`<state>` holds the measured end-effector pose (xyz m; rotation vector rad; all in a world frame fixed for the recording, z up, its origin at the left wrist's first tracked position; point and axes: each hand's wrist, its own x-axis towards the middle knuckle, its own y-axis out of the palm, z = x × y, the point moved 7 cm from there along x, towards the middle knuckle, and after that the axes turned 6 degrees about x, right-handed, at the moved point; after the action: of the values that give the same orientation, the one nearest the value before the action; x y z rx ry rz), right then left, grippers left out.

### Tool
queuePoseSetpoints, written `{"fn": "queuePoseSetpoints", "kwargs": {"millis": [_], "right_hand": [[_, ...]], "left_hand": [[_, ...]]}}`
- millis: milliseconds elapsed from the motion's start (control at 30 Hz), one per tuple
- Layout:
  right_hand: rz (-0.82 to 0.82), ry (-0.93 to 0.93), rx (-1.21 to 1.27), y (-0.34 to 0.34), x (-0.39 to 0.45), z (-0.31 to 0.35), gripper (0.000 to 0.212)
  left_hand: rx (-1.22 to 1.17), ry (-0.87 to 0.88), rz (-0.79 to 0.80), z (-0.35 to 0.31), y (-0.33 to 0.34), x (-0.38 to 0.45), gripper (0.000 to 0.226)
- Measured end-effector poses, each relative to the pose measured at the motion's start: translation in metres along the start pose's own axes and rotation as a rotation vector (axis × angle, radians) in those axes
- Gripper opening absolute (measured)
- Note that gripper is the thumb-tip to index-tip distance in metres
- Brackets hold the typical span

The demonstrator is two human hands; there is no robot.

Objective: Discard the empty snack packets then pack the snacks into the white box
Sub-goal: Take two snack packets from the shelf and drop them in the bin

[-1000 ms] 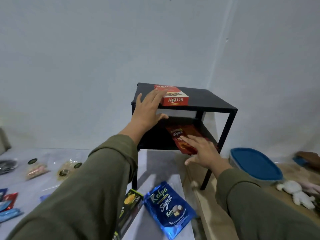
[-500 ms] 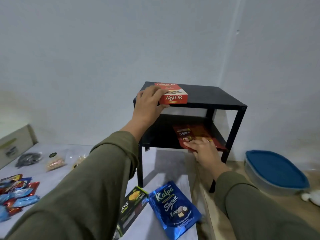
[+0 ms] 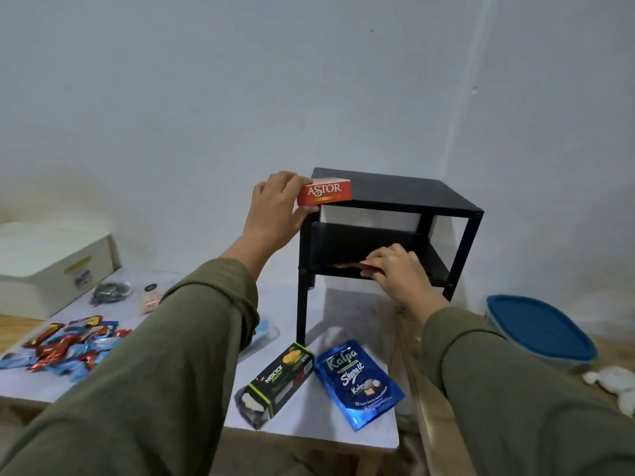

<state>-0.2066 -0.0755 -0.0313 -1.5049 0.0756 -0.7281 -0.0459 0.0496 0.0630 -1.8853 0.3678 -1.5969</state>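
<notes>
Left hand (image 3: 275,207) now grips the Astor box (image 3: 324,193), lifted off the shelf's (image 3: 395,190) front-left corner. Right hand (image 3: 398,273) fingers pinch the red packet (image 3: 347,266), drawn to the lower shelf's front edge; both seem ready for sorting.

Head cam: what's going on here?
A person is clearing snacks off a small black shelf. The left hand grips a red Astor box at the shelf's top front corner. The right hand pinches a red packet lying on the lower tier. A Nextar box and a blue Kalpa pouch lie on the table in front. The white box sits far left.
</notes>
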Motion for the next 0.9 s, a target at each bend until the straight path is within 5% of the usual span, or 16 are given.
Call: {"fn": "queuePoseSetpoints", "kwargs": {"millis": [467,900], "right_hand": [[0.066,-0.042,0.081,-0.014,-0.013,0.204,0.045],[0.217,-0.463,0.322,0.077,0.068,0.49,0.045]], "left_hand": [[0.095,-0.197,0.08,0.152,-0.146,-0.136,0.038],[0.361,-0.702,0.309,0.366,-0.27,-0.313,0.033]]}}
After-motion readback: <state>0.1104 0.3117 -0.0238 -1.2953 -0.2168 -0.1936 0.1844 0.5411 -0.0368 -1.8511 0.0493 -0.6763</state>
